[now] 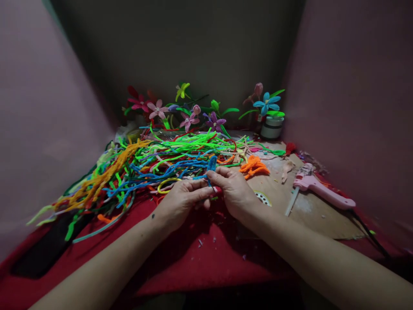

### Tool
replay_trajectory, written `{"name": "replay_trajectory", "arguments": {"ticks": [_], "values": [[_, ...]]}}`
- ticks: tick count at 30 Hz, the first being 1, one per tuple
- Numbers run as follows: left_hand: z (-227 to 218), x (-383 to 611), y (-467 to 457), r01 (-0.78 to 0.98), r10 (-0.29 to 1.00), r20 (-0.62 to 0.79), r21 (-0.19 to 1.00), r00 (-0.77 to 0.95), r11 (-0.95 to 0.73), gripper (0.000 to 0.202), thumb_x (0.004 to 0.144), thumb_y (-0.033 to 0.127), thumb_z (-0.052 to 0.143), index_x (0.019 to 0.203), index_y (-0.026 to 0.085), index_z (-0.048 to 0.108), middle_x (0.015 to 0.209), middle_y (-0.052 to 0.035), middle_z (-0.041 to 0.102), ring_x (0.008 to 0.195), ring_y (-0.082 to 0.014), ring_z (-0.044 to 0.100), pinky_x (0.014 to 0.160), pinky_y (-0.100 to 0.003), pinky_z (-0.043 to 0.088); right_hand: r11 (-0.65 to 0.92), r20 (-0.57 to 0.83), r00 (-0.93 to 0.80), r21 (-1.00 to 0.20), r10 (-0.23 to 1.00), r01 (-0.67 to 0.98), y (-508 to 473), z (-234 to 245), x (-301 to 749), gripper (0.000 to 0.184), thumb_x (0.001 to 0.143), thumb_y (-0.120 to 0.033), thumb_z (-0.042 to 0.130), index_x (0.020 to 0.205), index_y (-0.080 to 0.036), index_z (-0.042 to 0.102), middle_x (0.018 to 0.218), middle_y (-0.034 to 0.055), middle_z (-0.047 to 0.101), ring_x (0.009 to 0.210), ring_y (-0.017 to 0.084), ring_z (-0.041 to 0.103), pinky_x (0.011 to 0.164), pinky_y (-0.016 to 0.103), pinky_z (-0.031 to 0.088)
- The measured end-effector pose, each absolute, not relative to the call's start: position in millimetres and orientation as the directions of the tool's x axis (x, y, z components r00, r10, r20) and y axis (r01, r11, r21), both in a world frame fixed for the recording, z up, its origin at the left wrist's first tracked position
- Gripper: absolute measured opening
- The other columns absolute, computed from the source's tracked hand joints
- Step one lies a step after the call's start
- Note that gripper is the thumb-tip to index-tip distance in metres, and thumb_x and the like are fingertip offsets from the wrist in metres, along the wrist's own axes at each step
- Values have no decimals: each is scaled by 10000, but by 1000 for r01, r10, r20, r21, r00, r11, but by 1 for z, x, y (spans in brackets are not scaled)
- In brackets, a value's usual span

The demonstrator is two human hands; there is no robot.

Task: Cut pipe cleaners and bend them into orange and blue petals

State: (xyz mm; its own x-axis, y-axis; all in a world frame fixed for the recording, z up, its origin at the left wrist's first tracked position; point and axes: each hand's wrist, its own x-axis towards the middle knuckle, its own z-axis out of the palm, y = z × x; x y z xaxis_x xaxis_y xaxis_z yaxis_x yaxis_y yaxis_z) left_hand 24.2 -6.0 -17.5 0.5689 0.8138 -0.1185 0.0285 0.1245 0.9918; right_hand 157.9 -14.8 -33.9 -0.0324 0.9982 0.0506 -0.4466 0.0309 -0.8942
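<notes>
Between my two hands is a blue pipe cleaner [212, 163], its upper part folded into a narrow upright loop. My right hand [234, 187] pinches the base of that loop between thumb and forefinger. From the other side my left hand [185, 199] closes its fingertips on the lower end, where a thin dark strand sticks out. Just behind my hands spreads a heap of pipe cleaners [180, 150] in green, blue, orange and other colours. An orange folded pipe-cleaner piece [254, 167] lies right of my right hand.
A pink glue gun [329, 191] rests on cardboard [309, 224] at the right, its cord trailing off. Pipe-cleaner flowers [158, 109] and a small jar [272, 127] stand at the back. A black flat object [41, 254] lies left on the red cloth [193, 267].
</notes>
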Motion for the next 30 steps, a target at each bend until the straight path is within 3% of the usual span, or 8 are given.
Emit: {"name": "replay_trajectory", "arguments": {"ticks": [4,10,15,17,20,22,27,30], "values": [[-23,24,-4,-67,753,-198,950,627,305,115,742,240,638,721,132,603,494,30,523,424,-50,398,457,-185,288,153,142,65,-968,988,-200,-20,-28,157,182,725,-295,590,621,-177,499,583,-47,460,536,88,408,515,232,337],[-27,30,-14,-58,785,-176,964,594,260,191,788,308,576,692,144,560,450,32,519,390,-52,363,435,-186,274,193,180,136,-977,974,-94,-21,-25,156,179,732,-270,534,597,-186,450,590,-50,424,554,91,366,528,230,319],[-21,29,-26,307,672,-318,941,668,140,249,799,341,546,650,143,558,459,8,553,387,-66,407,423,-187,281,217,190,233,-972,954,-94,-11,-30,165,204,741,-318,525,607,-193,435,581,-51,400,555,94,348,525,230,302],[-15,25,-25,398,708,-317,916,631,55,250,793,326,550,629,138,569,439,15,528,391,-67,399,429,-189,284,227,194,245,-967,950,-114,-9,-31,168,208,741,-329,537,617,-189,446,586,-50,395,554,92,340,532,232,306],[-7,19,-17,325,906,-90,944,414,-54,183,772,329,588,723,153,586,501,44,502,424,-59,362,428,-183,253,202,168,206,-967,964,-155,-11,-29,170,220,739,-325,555,608,-186,446,580,-52,390,537,87,331,523,233,306],[-7,17,-11,246,946,80,955,313,-163,195,743,339,628,847,180,581,608,38,540,498,-80,426,466,-191,311,192,163,181,-969,970,-155,-14,-28,168,228,741,-331,560,606,-185,448,581,-51,398,536,87,335,521,234,307],[-14,17,-9,404,841,463,738,279,-540,171,721,303,665,849,198,621,736,3,547,632,-118,474,608,-233,393,190,177,150,-979,973,-74,-20,-28,161,256,753,-348,551,589,-194,431,568,-47,388,541,95,333,516,237,300],[-11,18,-12,468,801,504,650,324,-599,102,772,282,606,761,191,652,739,-14,557,661,-127,483,636,-236,390,197,193,141,-980,971,-17,-24,-28,158,224,754,-336,547,604,-194,462,588,-28,439,571,109,376,530,238,318]]}}
